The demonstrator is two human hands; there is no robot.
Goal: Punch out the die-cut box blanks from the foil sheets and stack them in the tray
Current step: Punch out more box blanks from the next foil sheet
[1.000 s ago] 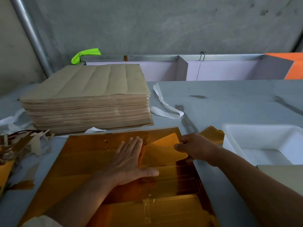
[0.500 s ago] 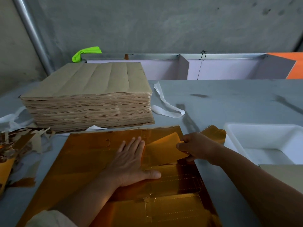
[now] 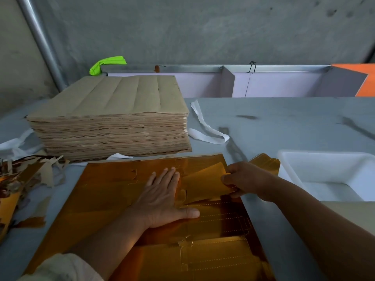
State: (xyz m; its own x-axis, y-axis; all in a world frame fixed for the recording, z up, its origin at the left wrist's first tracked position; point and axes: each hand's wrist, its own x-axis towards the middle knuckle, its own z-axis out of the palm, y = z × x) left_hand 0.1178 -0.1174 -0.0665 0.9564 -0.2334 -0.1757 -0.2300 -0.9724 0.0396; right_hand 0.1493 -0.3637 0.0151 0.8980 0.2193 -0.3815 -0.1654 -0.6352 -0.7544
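Pressing the foil sheet (image 3: 111, 189) flat, the left hand (image 3: 162, 201) lies with fingers (image 3: 168, 177) straight and together; the right hand (image 3: 246, 179) pinches a partly raised blank (image 3: 203, 183) at the sheet's far right, near the white tray (image 3: 324, 157) on the surface (image 3: 284, 122).

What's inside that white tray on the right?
Only bare white floor and walls show inside the white tray; nothing is stacked in the visible part. Its near edge is covered by a beige sheet, so that strip cannot be checked.
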